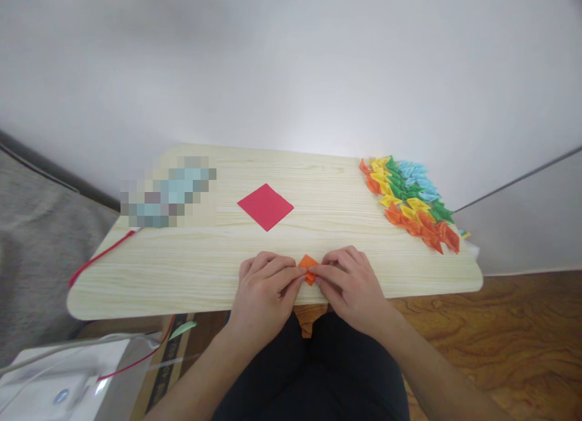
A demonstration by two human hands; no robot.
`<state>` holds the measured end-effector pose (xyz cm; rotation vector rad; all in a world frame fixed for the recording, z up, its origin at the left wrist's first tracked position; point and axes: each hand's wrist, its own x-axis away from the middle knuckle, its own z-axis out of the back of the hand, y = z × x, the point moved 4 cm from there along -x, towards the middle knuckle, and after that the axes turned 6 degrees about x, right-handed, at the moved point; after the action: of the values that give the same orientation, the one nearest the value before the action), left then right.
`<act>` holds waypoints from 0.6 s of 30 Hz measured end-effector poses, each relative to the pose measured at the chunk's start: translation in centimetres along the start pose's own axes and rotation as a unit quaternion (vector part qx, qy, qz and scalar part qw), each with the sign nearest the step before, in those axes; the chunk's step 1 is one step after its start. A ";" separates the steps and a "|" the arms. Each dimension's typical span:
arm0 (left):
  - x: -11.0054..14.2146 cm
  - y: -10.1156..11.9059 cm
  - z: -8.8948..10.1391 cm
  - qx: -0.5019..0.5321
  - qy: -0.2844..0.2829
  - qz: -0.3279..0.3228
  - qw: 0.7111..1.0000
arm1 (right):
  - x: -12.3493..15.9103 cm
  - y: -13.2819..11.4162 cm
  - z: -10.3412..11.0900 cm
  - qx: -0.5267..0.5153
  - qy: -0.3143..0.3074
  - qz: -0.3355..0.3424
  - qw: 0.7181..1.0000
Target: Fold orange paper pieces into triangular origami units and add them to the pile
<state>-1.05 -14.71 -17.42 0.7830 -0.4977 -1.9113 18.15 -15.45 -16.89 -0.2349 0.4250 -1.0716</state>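
A small folded piece of orange paper (308,262) is at the table's front edge, between my two hands. My left hand (268,281) pinches its left side with thumb and index finger. From the other side my right hand (348,278) pinches it the same way, and the fingertips of both hands nearly meet over its middle. Part of the paper is hidden under the fingers. Beyond the hands, a flat red paper square (266,207) lies with one corner toward me.
Rows of folded paper pieces (409,203) in orange, yellow, green and light blue cover the right end of the pale wooden table (204,275). A blurred-out object (173,194) lies at the left, with a red cord (102,255) running off the edge. A white wall stands behind.
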 end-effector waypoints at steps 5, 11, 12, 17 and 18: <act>0.2 0.1 0.2 -0.013 0.008 -0.005 1.000 | 0.0 -0.4 -0.1 0.010 0.003 0.013 1.000; 0.2 0.1 0.1 -0.034 0.006 0.019 0.999 | 0.4 -0.1 -0.7 -0.032 0.042 -0.022 0.998; 0.2 0.1 0.1 -0.033 0.004 0.021 0.999 | 0.4 0.0 -0.8 -0.036 0.049 -0.028 0.998; 0.1 0.0 0.1 -0.033 0.003 0.033 0.999 | 0.7 0.4 -0.9 -0.041 0.068 -0.051 0.996; 0.1 0.0 0.1 -0.034 0.003 0.033 0.999 | 0.7 0.5 -0.9 -0.036 0.066 -0.052 0.996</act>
<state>-1.19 -14.81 -17.42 0.7207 -0.4474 -1.8540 18.42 -15.86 -18.02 -0.2530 0.5760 -1.1794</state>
